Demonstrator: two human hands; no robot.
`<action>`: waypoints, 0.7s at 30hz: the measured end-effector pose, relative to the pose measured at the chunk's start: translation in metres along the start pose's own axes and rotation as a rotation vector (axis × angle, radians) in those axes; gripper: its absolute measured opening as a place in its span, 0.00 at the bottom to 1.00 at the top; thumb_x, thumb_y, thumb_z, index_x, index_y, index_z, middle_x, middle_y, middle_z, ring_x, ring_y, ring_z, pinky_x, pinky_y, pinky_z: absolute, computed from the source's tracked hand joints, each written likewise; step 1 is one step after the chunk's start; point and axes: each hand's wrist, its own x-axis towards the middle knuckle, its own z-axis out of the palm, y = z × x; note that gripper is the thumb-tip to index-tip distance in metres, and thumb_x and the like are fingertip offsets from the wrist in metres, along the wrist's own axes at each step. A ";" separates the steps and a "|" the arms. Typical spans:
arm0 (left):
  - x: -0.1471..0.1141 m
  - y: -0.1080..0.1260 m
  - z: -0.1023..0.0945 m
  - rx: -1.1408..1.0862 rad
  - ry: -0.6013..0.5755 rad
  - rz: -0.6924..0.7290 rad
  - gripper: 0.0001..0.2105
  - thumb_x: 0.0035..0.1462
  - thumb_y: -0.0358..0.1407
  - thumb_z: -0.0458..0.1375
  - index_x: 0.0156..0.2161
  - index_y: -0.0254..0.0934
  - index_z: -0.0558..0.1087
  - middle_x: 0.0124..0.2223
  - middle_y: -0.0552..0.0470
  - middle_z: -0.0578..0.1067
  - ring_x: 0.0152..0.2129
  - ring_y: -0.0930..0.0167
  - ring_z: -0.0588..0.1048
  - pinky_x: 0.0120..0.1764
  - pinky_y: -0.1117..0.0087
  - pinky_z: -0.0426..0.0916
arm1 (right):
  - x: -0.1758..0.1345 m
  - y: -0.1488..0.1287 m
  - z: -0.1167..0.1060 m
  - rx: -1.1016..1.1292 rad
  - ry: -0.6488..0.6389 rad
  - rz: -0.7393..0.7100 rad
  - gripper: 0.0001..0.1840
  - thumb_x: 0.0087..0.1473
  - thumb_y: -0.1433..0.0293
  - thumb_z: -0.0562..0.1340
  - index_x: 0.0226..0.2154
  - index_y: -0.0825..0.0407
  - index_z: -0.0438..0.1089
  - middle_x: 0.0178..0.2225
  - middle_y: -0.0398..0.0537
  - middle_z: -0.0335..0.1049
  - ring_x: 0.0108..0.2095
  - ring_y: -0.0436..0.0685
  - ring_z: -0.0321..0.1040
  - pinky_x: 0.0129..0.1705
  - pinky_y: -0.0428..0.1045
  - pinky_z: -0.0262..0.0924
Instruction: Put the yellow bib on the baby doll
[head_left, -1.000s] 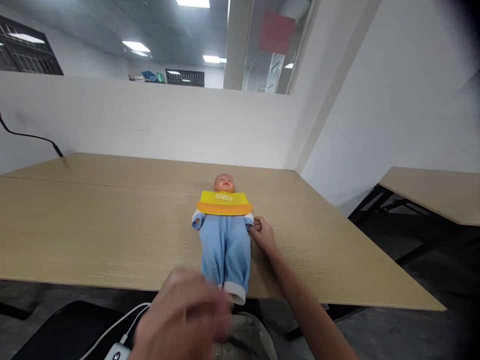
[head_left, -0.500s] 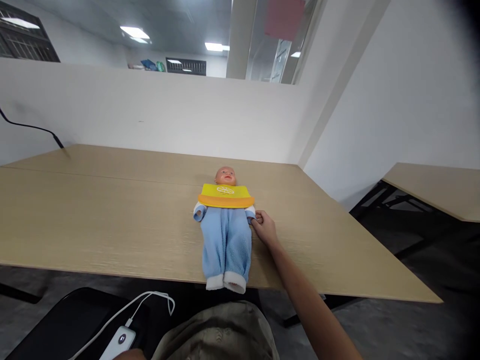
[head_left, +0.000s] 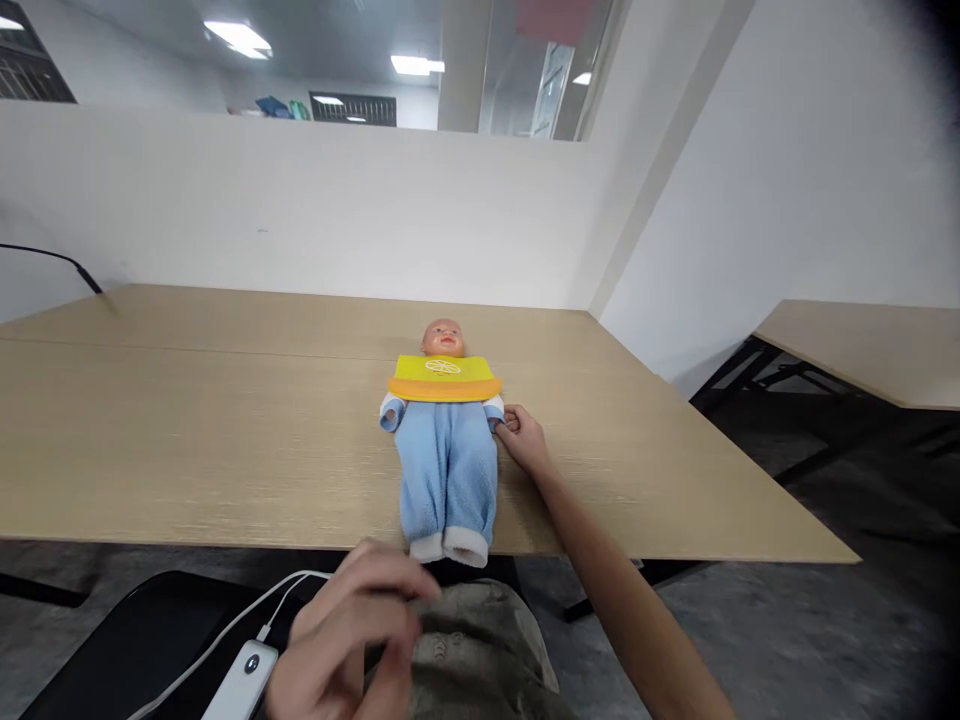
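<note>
Lying face up on the table (head_left: 225,430), the doll (head_left: 447,445) had its trouser ends (head_left: 466,545) at the near edge, jutting slightly past it. Right of the doll, the right hand (head_left: 523,437) rested with curled fingers touching a sleeve cuff (head_left: 493,411); whether it pinched the cloth could not be told. Nearer than the doll and off the table, the left hand (head_left: 349,630) hung loosely bent around nothing visible. The doll was probably light, its blue trousers (head_left: 424,480) soft and floppy, its smooth head (head_left: 442,338) likely hard and slippery, so the clothed torso under the bib (head_left: 444,380) seemed the surest hold. Tabletop stretched to both sides of the doll; a wall (head_left: 315,210) stood beyond its head.
</note>
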 end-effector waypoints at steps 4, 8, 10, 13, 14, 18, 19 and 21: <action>0.005 -0.025 0.039 0.034 -0.014 -0.024 0.19 0.54 0.26 0.53 0.50 0.45 0.73 0.44 0.44 0.71 0.36 0.66 0.72 0.37 0.63 0.73 | -0.008 -0.005 -0.004 0.116 -0.042 -0.028 0.17 0.47 0.68 0.58 0.43 0.53 0.66 0.34 0.46 0.73 0.30 0.51 0.68 0.35 0.47 0.64; -0.006 -0.051 0.065 0.140 -0.056 -0.024 0.25 0.54 0.25 0.53 0.56 0.46 0.70 0.46 0.43 0.67 0.37 0.66 0.70 0.38 0.63 0.72 | -0.043 -0.018 -0.016 0.068 0.076 -0.066 0.21 0.46 0.74 0.54 0.45 0.53 0.65 0.43 0.53 0.71 0.40 0.56 0.69 0.40 0.50 0.66; -0.010 -0.057 0.070 0.151 -0.040 -0.036 0.24 0.55 0.26 0.53 0.56 0.46 0.70 0.46 0.43 0.66 0.37 0.67 0.69 0.38 0.64 0.72 | -0.073 -0.029 -0.022 0.007 0.156 -0.168 0.21 0.46 0.75 0.53 0.45 0.51 0.66 0.46 0.55 0.68 0.46 0.59 0.67 0.41 0.52 0.66; -0.011 -0.059 0.073 0.140 -0.014 -0.040 0.22 0.56 0.26 0.54 0.55 0.46 0.70 0.45 0.44 0.66 0.35 0.69 0.69 0.37 0.66 0.72 | -0.123 -0.051 -0.028 -0.027 0.089 -0.428 0.28 0.45 0.76 0.54 0.51 0.48 0.63 0.52 0.55 0.64 0.53 0.62 0.62 0.49 0.57 0.64; -0.011 -0.060 0.073 0.134 -0.009 -0.038 0.21 0.57 0.26 0.53 0.54 0.46 0.71 0.45 0.45 0.66 0.35 0.69 0.69 0.37 0.66 0.72 | -0.137 -0.057 -0.028 -0.046 0.012 -0.514 0.31 0.44 0.77 0.54 0.53 0.47 0.61 0.55 0.54 0.61 0.56 0.64 0.59 0.53 0.60 0.61; -0.011 -0.059 0.074 0.128 0.005 -0.025 0.20 0.57 0.25 0.53 0.53 0.44 0.71 0.47 0.44 0.65 0.36 0.69 0.69 0.39 0.66 0.72 | -0.167 -0.070 -0.016 -0.185 -0.083 -0.676 0.36 0.44 0.77 0.58 0.57 0.43 0.58 0.60 0.53 0.55 0.61 0.67 0.51 0.58 0.65 0.56; -0.010 -0.059 0.074 0.136 0.008 -0.021 0.19 0.58 0.26 0.53 0.53 0.44 0.71 0.47 0.44 0.65 0.36 0.69 0.69 0.39 0.66 0.72 | -0.169 -0.069 -0.012 -0.216 -0.068 -0.685 0.36 0.45 0.77 0.59 0.57 0.43 0.57 0.60 0.53 0.56 0.62 0.67 0.50 0.58 0.66 0.56; -0.008 -0.057 0.076 0.163 0.015 -0.015 0.19 0.58 0.26 0.53 0.52 0.44 0.71 0.47 0.44 0.66 0.36 0.68 0.70 0.39 0.65 0.72 | -0.169 -0.064 -0.002 -0.250 -0.015 -0.697 0.35 0.48 0.76 0.60 0.59 0.43 0.55 0.58 0.54 0.59 0.61 0.67 0.52 0.57 0.66 0.57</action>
